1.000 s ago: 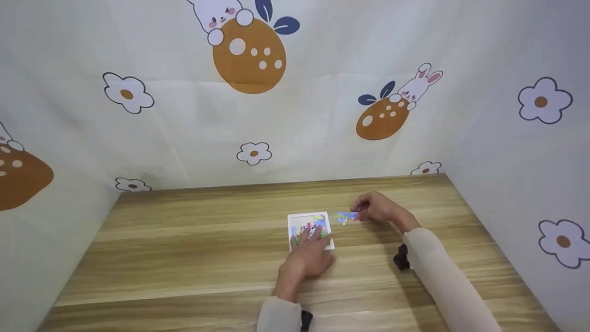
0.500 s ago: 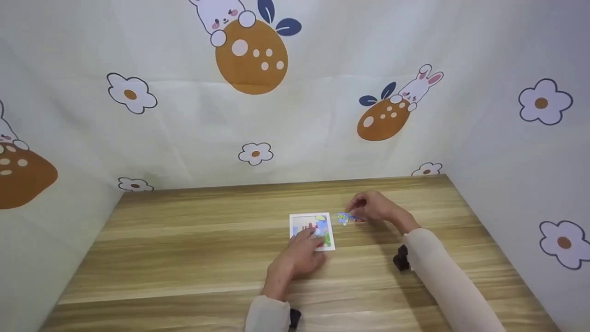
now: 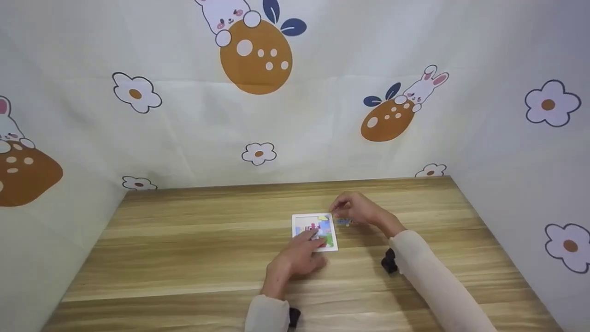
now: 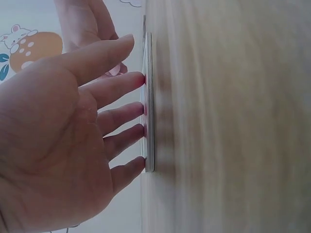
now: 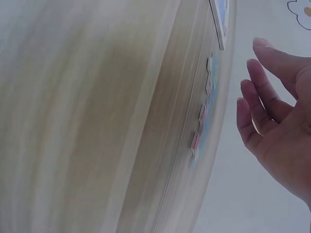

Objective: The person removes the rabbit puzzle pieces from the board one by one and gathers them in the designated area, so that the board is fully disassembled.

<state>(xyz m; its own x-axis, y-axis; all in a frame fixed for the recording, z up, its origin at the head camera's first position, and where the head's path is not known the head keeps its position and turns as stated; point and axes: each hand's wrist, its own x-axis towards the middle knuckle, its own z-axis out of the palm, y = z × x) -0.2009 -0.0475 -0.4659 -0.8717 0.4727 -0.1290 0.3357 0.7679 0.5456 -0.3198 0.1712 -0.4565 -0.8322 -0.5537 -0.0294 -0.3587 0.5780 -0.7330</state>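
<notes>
A small square picture puzzle in a white-bordered tray (image 3: 333, 246) lies on the table, partly filled with pieces. My left hand (image 3: 296, 257) rests its fingertips on the puzzle's lower left part, fingers spread and nearly straight, as the left wrist view confirms. Just off the tray's upper right corner hovers my right hand (image 3: 357, 210), thumb and fingers drawn together. A small pale bit, seemingly a puzzle piece, shows at its fingertips in the left wrist view, mostly hidden. Loose puzzle pieces (image 5: 203, 114) lie flat beneath that hand, right of the tray.
The wood-grain table (image 3: 184, 249) carries the tray near its middle. A cream curtain (image 3: 313, 115) printed with rabbits and flowers encloses the back and sides. Dark wrist mounts (image 3: 389, 262) hang below the sleeves.
My right hand has come up off the loose pieces and moved left to the tray's corner. The left hand slid slightly left earlier and stays on the puzzle.
</notes>
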